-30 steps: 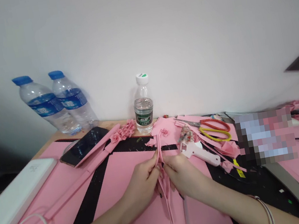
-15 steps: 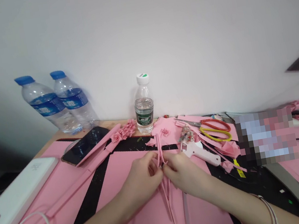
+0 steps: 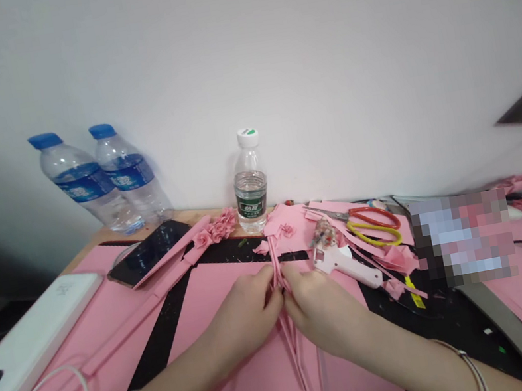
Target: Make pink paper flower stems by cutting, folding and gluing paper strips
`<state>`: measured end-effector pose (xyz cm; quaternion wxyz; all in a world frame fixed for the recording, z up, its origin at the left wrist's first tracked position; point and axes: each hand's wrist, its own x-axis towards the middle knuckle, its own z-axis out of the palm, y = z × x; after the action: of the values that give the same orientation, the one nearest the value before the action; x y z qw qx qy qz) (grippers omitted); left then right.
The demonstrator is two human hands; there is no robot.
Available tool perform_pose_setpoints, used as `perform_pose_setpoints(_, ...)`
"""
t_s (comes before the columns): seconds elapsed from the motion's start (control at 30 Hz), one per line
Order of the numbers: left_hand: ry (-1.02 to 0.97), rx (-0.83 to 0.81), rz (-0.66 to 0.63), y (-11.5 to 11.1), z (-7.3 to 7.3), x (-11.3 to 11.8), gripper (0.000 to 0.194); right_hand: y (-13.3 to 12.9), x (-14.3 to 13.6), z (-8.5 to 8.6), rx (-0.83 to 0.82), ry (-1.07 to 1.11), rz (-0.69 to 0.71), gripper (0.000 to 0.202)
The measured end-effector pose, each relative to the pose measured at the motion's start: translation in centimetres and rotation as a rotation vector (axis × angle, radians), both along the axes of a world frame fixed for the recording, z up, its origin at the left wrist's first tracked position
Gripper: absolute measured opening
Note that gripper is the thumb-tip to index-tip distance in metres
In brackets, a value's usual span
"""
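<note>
Between my two hands stands a narrow piece of folded pink paper (image 3: 294,358), its lower end tapering to a point and its upper strips rising past my fingers. My left hand (image 3: 253,305) pinches it from the left. From the right, my right hand (image 3: 320,303) grips the same paper, fingertips almost touching those of the left. The fingers hide the paper's middle. Beneath lie flat pink sheets (image 3: 208,326). Just beyond the right hand rests a white glue gun (image 3: 352,267).
Scissors (image 3: 373,229) with red and yellow handles lie among pink scraps. A small water bottle (image 3: 251,190) stands by the wall. Two larger bottles (image 3: 87,185) lean at the left, near a phone (image 3: 147,252), a white power bank (image 3: 33,337) and paper flowers (image 3: 216,229).
My fingers have closed more tightly around the folded paper, pressing its upper strips closer together. The right hand has turned slightly inward.
</note>
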<state>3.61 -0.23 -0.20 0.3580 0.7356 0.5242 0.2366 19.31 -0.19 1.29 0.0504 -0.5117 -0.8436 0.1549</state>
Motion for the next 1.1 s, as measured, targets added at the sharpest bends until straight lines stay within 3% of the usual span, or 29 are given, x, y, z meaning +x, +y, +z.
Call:
perform_pose_setpoints(0.07,0.073,0.003,-0.012,0.0,0.3,-0.1,0.017,0.0,0.0,0.0,0.001,-0.034,0.042,0.016)
perform_pose_setpoints(0.17,0.104,-0.021,-0.035,0.0,0.5,-0.2,0.019,0.3,0.3,0.0,-0.019,0.086,0.043,0.012)
perform_pose_setpoints(0.4,-0.012,-0.042,0.04,-0.7,0.4,0.5,0.018,1.2,0.4,0.2,-0.522,0.517,-0.125,0.012)
perform_pose_setpoints(0.57,-0.053,-0.024,0.104,-1.5,0.9,1.0,0.018,1.4,0.5,0.2,-0.607,0.586,-0.118,0.012)
perform_pose_setpoints(0.83,-0.11,-0.015,0.148,-1.3,0.1,0.2,0.017,1.5,0.5,1.4,-0.485,0.531,-0.049,0.014)
perform_pose_setpoints(0.97,-0.137,0.008,0.092,-1.3,-0.6,0.5,0.015,1.4,0.3,0.5,-0.291,0.475,-0.005,0.016)
perform_pose_setpoints(1.1,-0.155,-0.002,0.041,-1.3,-0.9,0.9,0.016,1.3,0.2,-0.5,-0.135,0.288,-0.008,0.016)
